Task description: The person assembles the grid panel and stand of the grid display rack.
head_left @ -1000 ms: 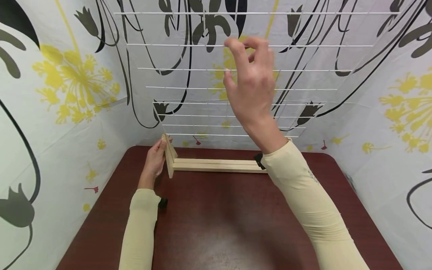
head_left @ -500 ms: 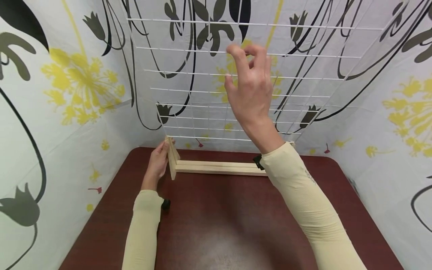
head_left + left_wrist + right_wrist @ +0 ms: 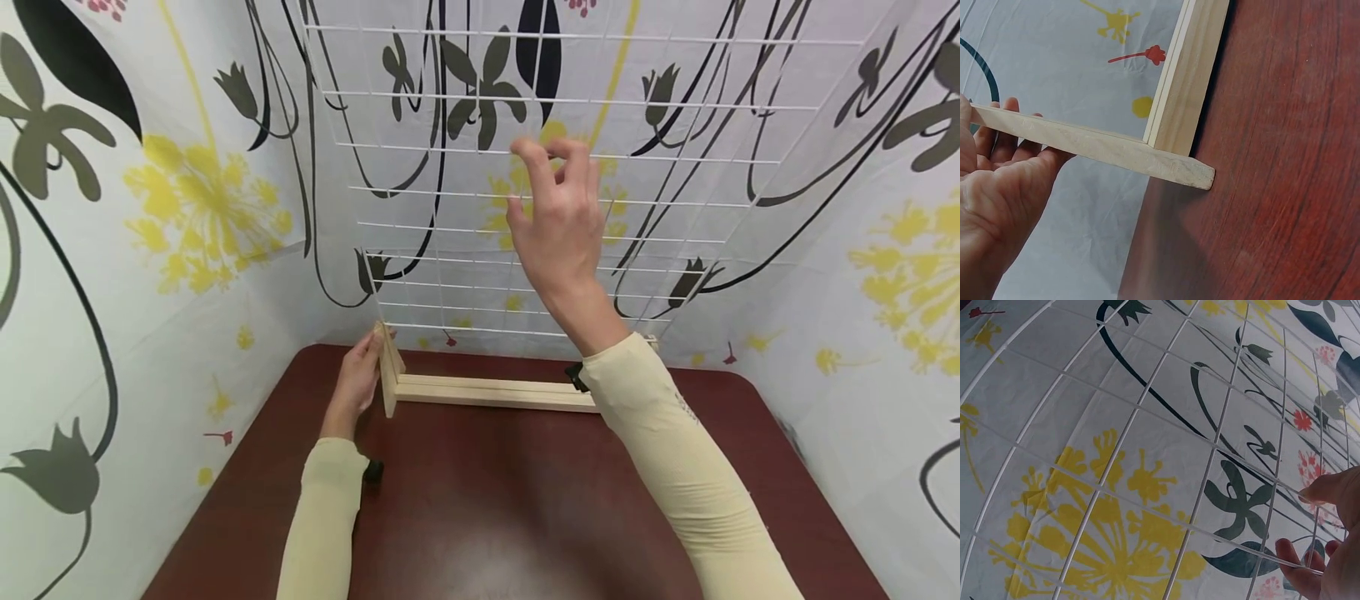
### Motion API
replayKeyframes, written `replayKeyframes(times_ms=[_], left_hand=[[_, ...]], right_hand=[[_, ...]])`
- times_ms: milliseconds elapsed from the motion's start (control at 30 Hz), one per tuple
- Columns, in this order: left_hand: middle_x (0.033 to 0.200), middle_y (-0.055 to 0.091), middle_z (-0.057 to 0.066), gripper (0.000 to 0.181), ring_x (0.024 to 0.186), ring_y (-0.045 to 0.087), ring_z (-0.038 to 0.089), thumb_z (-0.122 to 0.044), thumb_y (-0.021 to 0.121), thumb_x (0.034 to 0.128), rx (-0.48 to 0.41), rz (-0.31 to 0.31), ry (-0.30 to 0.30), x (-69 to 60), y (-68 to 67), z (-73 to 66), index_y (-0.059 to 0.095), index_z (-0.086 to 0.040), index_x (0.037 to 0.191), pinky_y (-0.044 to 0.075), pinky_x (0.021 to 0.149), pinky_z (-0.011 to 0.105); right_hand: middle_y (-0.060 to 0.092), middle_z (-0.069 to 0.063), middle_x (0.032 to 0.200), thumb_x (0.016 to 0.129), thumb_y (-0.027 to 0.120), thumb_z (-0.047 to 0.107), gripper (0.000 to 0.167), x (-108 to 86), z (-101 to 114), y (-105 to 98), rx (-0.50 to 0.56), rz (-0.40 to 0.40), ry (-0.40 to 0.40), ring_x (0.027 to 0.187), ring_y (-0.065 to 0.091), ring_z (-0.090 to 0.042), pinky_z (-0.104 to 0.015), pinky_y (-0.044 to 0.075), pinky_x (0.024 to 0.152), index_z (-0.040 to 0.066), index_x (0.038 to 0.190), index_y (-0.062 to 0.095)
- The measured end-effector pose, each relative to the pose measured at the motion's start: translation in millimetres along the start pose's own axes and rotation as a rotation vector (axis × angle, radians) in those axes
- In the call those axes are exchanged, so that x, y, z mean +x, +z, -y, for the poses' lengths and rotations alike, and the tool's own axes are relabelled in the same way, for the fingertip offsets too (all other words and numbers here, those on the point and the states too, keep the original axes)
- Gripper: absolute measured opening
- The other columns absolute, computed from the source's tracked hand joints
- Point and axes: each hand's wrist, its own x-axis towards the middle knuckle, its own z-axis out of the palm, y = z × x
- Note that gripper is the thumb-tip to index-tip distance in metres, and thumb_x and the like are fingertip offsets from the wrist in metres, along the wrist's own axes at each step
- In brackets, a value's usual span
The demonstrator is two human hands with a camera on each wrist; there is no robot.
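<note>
My left hand [image 3: 354, 385] pinches the upper end of a light wooden end piece [image 3: 389, 375], with fingers on one side and thumb on the other in the left wrist view. A wooden bar [image 3: 495, 393] runs from that piece to the right, its far end hidden by my right sleeve. Above it, a large white wire grid [image 3: 450, 193] stands tilted, its lower edge by the end piece's top. My right hand [image 3: 558, 225] grips the grid near its middle with bent fingers; in the right wrist view, thumb and fingertips are at the wires [image 3: 1207, 481].
The dark red tabletop [image 3: 465, 508] extends in front of the wooden bar. A patterned cloth [image 3: 202, 333] hangs behind the table and along both sides. Black straps or devices [image 3: 373, 472] are at both wrists.
The head view has shifted, so the table and hands appear lower. The grid's wires now slope slightly down to the right, where they were nearly level. Both hands keep their hold.
</note>
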Motion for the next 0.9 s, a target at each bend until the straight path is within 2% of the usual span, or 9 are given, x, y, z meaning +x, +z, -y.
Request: replayKeyframes(times_ms=[233, 567, 900], left_hand=[[0.168, 0.043, 0.011, 0.061, 0.16, 0.033, 0.026, -0.05, 0.048, 0.1082, 0.023, -0.02, -0.007, -2.2, -1.0, 2.0, 0.05, -0.014, 0.157, 0.027, 0.132, 0.048], [0.167, 0.045, 0.013, 0.061, 0.159, 0.035, 0.028, -0.049, 0.049, 0.1078, 0.015, -0.026, 0.013, -0.6, 2.0, -1.7, 0.052, -0.011, 0.155, 0.027, 0.131, 0.051], [0.167, 0.043, 0.016, 0.06, 0.159, 0.033, 0.03, -0.045, 0.049, 0.1096, -0.01, -0.022, 0.018, -2.5, 2.9, -1.2, 0.05, -0.006, 0.156, 0.024, 0.132, 0.055]], right_hand=[[0.058, -0.015, 0.129, 0.088, 0.079, 0.005, 0.05, 0.4, -3, 2, 0.002, 0.031, 0.009, 0.105, 0.061, -0.036, -0.051, 0.057, 0.063, 0.024, 0.131, 0.062], [0.058, -0.014, 0.129, 0.086, 0.08, 0.005, 0.052, 4.3, -4, 5, 0.002, 0.035, 0.013, 0.105, 0.06, -0.035, -0.052, 0.057, 0.064, 0.023, 0.131, 0.061], [0.057, -0.011, 0.131, 0.089, 0.081, 0.009, 0.051, 5.6, -1, 13, -0.032, 0.095, 0.039, 0.108, 0.06, -0.033, -0.051, 0.057, 0.062, 0.027, 0.133, 0.061]])
